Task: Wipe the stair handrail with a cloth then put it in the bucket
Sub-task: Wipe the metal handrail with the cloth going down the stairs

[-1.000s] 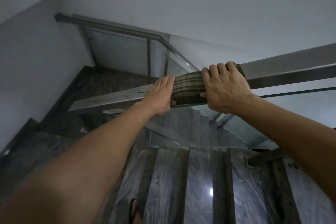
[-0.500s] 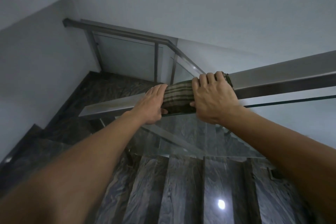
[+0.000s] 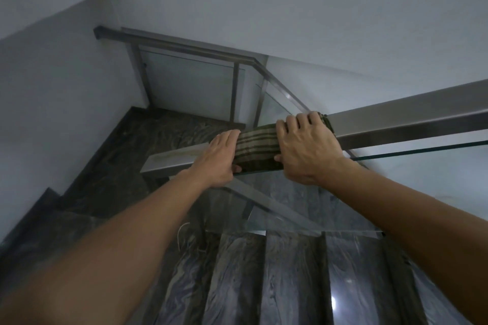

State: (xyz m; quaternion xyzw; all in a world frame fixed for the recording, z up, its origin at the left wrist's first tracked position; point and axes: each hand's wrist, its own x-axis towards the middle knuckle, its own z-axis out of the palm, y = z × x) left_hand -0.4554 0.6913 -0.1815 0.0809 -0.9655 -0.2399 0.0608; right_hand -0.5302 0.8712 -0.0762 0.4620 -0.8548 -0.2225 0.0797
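A striped green cloth (image 3: 257,149) is wrapped over the metal stair handrail (image 3: 401,119), stretched between the person's two hands. The left hand (image 3: 217,159) lies over the cloth's lower end, fingers held together on top and thumb tucked under the rail's edge. The right hand (image 3: 306,146) clamps the upper end, fingers curled over the far side of the rail, thumb pressing the near face. The cloth looks soft and light, moulding itself to the rail's square edges, so it should slide easily on the smooth steel if gripped at both ends like this. Beyond the left hand the rail's end shows a dull smear. Below both hands runs a glass panel (image 3: 303,206) and dark marble steps (image 3: 290,280). No bucket is in sight.
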